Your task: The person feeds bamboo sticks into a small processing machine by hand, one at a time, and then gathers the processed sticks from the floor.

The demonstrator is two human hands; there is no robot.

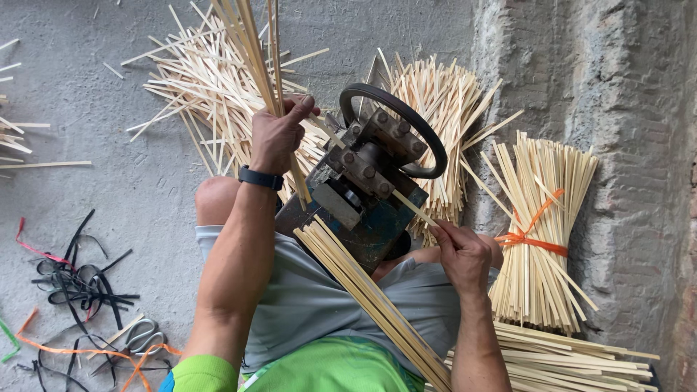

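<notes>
The left hand [276, 138] is clamped on a bunch of bamboo strips [250, 51] and the right hand [463, 254] pinches one strip [415, 208] at the machine [367, 185] (floor centre); many loose strips remain, one tied bundle [541, 239] stands finished.

Pale yellow bamboo strips [254, 43]; blue machine [367, 192]; orange tie [534, 236]; black watch [260, 178]; green shirt [334, 370].

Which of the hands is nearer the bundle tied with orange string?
Right. The right hand sits just beside the tied bundle, pinching a thin strip; the left hand grips sticks across the machine.
</notes>
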